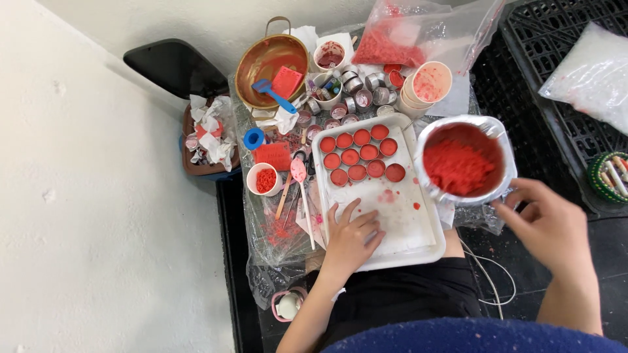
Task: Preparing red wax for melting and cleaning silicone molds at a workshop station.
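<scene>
Plainly, the hands first:
Left hand (350,235): lies flat, fingers spread, on the bare near end of the white tray (409,225), lower middle of the frame; it grips nothing.
Right hand (546,222): lower right, fingers loosely curled and apart, empty, just beside the near rim of the foil-lined pot (466,160) but seemingly not touching it.
Pot: centre right, full of red crumbly wax, tight against the tray's right edge.
Filled tins (361,155): about eleven small round cups of red, in three rows on the tray's far half.
Risk, tray: I judge that it overhangs the person's lap; a press or lift by the left hand could tip it and slop the red fills if they are soft.
Risk, pot: a nudge from the right hand could shove the pot into the tray or spill crumbs, since the foil wall looks thin.
Risk, clutter: the spatula (302,186) and paper cup of red pellets (263,179), left of the tray, sit close enough for a moving forearm to upset them.
</scene>
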